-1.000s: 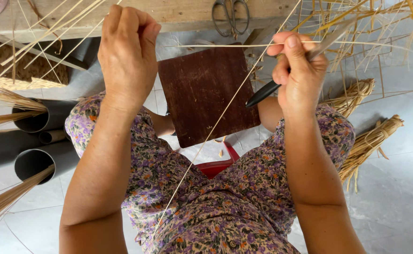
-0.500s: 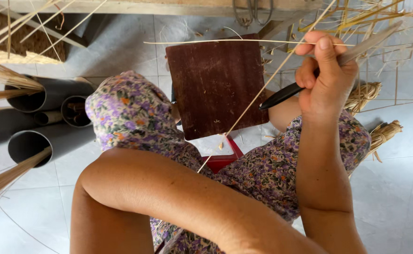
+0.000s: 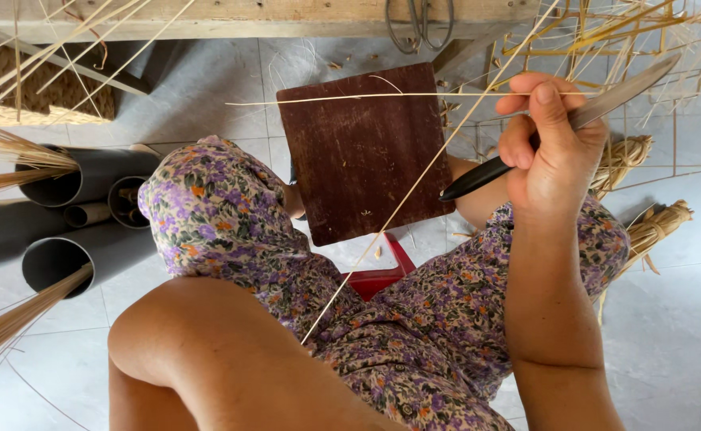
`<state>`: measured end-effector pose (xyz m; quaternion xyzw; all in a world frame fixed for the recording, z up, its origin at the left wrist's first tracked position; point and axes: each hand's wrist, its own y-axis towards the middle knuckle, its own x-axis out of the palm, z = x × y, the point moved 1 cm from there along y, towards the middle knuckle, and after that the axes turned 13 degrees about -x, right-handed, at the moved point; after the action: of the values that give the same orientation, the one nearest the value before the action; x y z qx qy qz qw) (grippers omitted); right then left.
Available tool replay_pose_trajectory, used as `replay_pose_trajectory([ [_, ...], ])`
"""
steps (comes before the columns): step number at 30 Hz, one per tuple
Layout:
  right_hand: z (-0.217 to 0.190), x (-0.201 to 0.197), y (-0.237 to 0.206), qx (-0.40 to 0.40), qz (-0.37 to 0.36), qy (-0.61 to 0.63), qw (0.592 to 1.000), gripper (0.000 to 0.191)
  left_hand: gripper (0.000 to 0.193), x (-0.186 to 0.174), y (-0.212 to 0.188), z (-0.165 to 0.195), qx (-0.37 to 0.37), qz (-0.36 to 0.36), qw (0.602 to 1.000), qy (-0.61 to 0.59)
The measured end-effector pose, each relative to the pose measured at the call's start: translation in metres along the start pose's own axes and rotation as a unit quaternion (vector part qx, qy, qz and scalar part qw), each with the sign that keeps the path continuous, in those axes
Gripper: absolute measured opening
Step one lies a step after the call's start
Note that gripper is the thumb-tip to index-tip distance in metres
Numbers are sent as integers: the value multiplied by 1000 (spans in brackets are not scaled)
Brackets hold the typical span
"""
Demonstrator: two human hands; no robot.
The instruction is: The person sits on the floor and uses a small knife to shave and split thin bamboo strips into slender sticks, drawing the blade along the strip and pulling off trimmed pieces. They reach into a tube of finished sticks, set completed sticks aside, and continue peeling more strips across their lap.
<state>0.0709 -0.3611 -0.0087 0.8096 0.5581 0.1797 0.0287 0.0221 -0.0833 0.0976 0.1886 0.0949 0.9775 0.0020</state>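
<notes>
Fingers (image 3: 543, 120) grip knife (image 3: 526, 144) above brown board (image 3: 362, 152), tiled floor (image 3: 669, 319)

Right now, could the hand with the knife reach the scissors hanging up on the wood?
Probably yes. The right hand is raised near the scissors, with only thin straws between. But it is full, gripping the knife and a straw.

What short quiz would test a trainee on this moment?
1. True or false: the right hand holds a knife with a black handle.
2. What lies under the thin straw? A) brown board B) green cloth C) metal tray
3. Which hand is out of view?

Key: 1 true. 2 A. 3 The left hand; only its arm shows.
</notes>
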Motion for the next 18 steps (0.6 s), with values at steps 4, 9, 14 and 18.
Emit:
replay_pose_trajectory([
  [4, 1, 2, 1, 2, 6, 0, 1000, 21, 38, -9, -10, 3, -13, 12, 1000, -1],
  [9, 3, 1, 1, 15, 9, 10, 1000, 21, 39, -13, -29, 12, -22, 19, 1000, 1],
  [14, 4, 0, 2, 24, 13, 16, 1000, 22, 39, -24, 11, -11, -15, 21, 999, 26],
  [18, 5, -2, 4, 36, 15, 66, 997, 23, 40, -78, 38, -34, -103, 146, 983, 39],
])
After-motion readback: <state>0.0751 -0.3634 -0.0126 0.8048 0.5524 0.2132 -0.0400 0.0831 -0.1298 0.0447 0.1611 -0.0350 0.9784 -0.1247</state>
